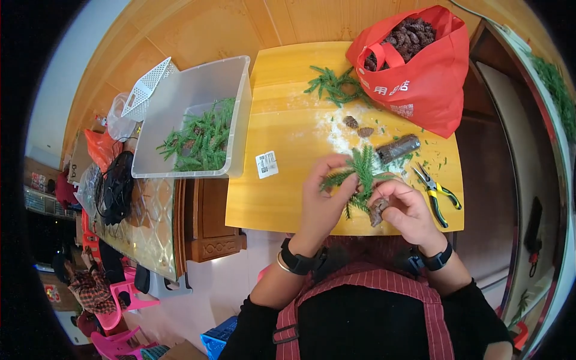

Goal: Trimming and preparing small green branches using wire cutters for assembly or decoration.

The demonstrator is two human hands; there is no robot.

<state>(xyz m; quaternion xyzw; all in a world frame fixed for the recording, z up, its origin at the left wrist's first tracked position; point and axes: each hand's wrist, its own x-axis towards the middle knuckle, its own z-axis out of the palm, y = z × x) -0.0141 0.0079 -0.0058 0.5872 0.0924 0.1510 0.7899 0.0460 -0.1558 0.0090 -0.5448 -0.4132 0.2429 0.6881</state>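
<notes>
Near the front edge of the yellow table (270,204), my left hand (324,201) is closed on a green artificial pine sprig (362,163), which fans out in several needled branches. Beside it, my right hand (414,217) pinches a small brown pine cone (377,211) close to the sprig's lower end. Whether the cone is fixed to the sprig is hidden by the fingers. A dark brown, shiny roll (398,149) lies just beyond my right hand. Pliers with yellow and black handles (437,193) rest to its right, jaws pointing away.
A red bag (414,99) full of pine cones (410,39) stands at the back right. Loose cones (350,122), white powder and another green sprig (330,85) lie before it. A clear plastic bin (241,114) with green sprigs (204,141) stands left; a white label (266,164) lies nearby.
</notes>
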